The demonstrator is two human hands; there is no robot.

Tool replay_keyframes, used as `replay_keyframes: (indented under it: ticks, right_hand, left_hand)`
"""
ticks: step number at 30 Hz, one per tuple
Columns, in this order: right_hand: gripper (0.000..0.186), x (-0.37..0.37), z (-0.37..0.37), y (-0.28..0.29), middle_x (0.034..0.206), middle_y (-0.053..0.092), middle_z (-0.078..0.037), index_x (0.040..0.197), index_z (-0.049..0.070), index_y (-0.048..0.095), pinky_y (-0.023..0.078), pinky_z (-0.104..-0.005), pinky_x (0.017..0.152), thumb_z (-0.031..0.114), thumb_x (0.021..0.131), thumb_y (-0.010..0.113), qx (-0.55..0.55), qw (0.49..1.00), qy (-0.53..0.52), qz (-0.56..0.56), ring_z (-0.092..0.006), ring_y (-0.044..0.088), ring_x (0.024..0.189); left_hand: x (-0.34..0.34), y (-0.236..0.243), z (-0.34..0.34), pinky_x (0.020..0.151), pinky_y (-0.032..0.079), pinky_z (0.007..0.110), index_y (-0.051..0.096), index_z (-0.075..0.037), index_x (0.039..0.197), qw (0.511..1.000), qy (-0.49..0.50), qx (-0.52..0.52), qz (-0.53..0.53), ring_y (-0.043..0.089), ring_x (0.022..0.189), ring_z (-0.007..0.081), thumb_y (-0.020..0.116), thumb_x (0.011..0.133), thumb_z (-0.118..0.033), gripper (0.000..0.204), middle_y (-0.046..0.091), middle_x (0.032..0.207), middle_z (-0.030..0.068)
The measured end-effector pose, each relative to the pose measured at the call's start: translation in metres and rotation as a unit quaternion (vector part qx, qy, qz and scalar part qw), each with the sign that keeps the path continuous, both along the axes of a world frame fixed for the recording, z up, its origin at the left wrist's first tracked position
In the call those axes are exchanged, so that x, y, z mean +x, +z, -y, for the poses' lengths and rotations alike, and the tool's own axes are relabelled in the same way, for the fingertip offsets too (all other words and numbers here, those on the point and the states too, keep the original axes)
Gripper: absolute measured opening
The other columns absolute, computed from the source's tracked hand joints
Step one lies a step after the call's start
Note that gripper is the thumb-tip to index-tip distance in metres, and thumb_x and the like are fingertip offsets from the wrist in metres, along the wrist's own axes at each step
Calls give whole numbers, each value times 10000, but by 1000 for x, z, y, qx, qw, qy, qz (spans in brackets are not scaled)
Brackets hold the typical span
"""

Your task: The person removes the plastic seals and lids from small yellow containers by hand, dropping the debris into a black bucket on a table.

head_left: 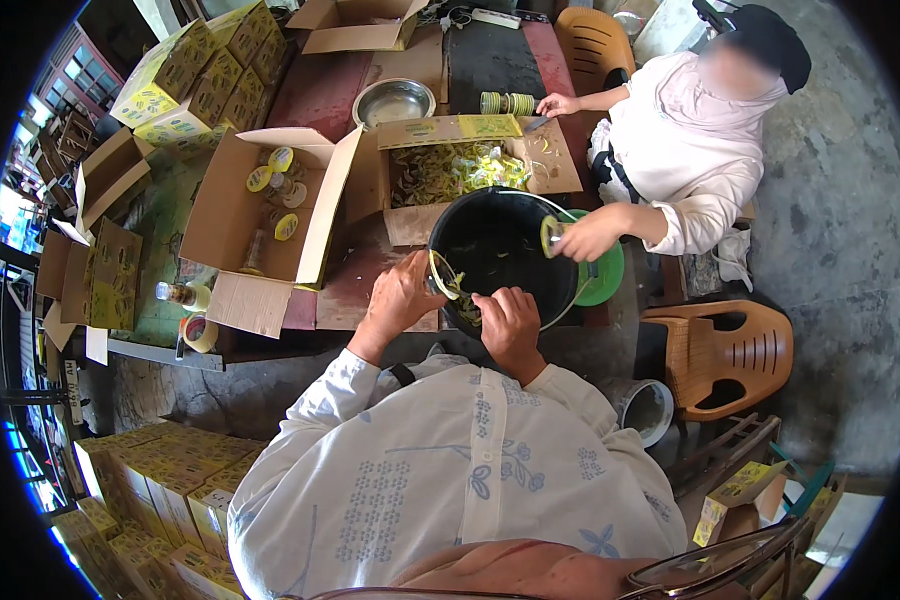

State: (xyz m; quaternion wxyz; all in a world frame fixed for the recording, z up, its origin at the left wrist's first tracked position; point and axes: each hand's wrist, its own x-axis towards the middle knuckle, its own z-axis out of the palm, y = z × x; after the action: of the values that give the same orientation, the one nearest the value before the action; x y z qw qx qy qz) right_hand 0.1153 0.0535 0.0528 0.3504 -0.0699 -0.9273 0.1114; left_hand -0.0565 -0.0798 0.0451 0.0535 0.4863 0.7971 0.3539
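Stainless-steel bowl (394,104) on the table (310,85), open cardboard carton (365,38) beyond it, white power strip (495,18) near the far edge, printed yellow cartons (175,75) stacked at upper left, further cartons (170,480) at lower left, orange-brown slotted plastic armchair (715,357) on gray concrete floor (840,290) at right.

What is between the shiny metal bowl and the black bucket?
An open cardboard box holding yellow-green scraps stands between the metal bowl and the black bucket, as the head view shows.

Dark print, too small to read, marks the stacked yellow cartons (175,85) at upper left and the piled boxes (165,490) at lower left; 1 pale plate (72,391) at far left bears dark characters.
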Motion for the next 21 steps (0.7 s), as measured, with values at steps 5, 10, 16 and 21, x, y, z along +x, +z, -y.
replay_keyframes:
  ticks: [5, 10, 16, 21]
  right_hand:
    - [25, -2, 4, -12, 795, 536, -34, 908, 88, 673, 435, -372, 687, 95, 903, 696, 9, 1000, -8, 7, -217, 573, 766]
    - [43, -4, 3, -17, 812, 539, -32, 909, 89, 673, 444, -366, 710, 79, 872, 693, 29, 999, 0, 19, -213, 575, 779]
    - [47, -7, -6, -24, 816, 538, -30, 872, 96, 658, 445, -372, 706, 80, 861, 701, 23, 999, 12, 21, -217, 574, 779]
    - [108, -10, -7, -10, 805, 547, -56, 852, 96, 659, 445, -397, 676, 30, 829, 742, -119, 993, -6, -2, -261, 576, 772]
  left_hand:
    - [-4, -2, -1, 733, 559, 471, 626, -38, 1092, 999, -2, -38, 36, 706, 868, 392, 856, 709, -239, 490, 713, 898, 175]
    - [-2, -1, -2, 735, 553, 447, 649, -31, 1070, 995, -16, -48, 90, 709, 842, 376, 864, 714, -249, 470, 718, 899, 177]
    - [-11, -11, 2, 768, 548, 380, 663, -7, 1087, 966, -80, -38, 243, 712, 821, 262, 886, 725, -222, 476, 734, 933, 138]
    - [-9, -4, 2, 806, 549, 364, 662, 9, 1088, 957, -108, -6, 270, 710, 874, 234, 872, 744, -165, 439, 739, 974, 125]
